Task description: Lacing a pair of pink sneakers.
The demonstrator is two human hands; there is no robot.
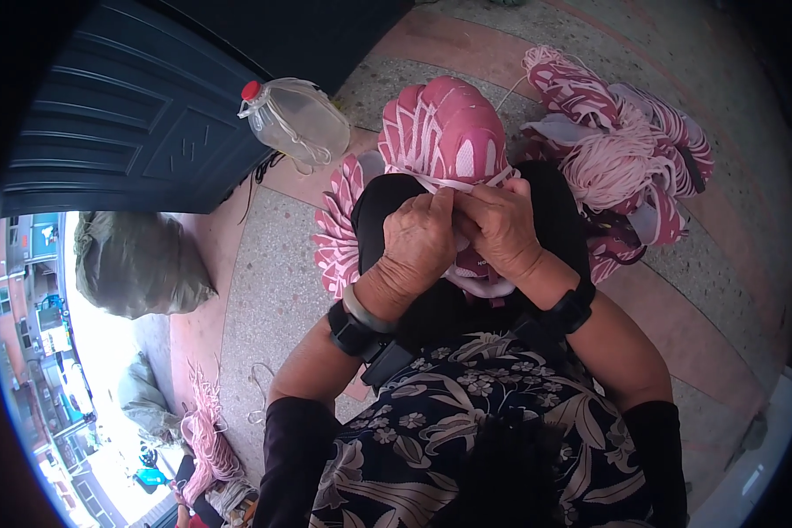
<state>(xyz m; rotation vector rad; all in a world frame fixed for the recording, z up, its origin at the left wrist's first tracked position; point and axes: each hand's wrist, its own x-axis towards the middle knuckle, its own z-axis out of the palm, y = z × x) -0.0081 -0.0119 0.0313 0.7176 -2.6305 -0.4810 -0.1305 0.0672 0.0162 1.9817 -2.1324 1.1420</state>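
My left hand [420, 239] and my right hand [500, 226] meet over my lap, fingers pinched together on a pink and white shoe upper [449, 132] that lies across my black-clad knees. A thin pale lace or cord [504, 90] runs from it toward the right. Both wrists wear black bands, and a grey bangle sits on the left wrist. What the fingertips pinch is hidden between the hands.
A pile of pink and white shoe uppers with bundled pink laces [620, 150] lies on the floor to the right. A clear plastic jug with a red cap [295, 119] stands by a dark blue door [123, 114]. A grey sack [136, 264] sits at left, pink laces [207, 436] below it.
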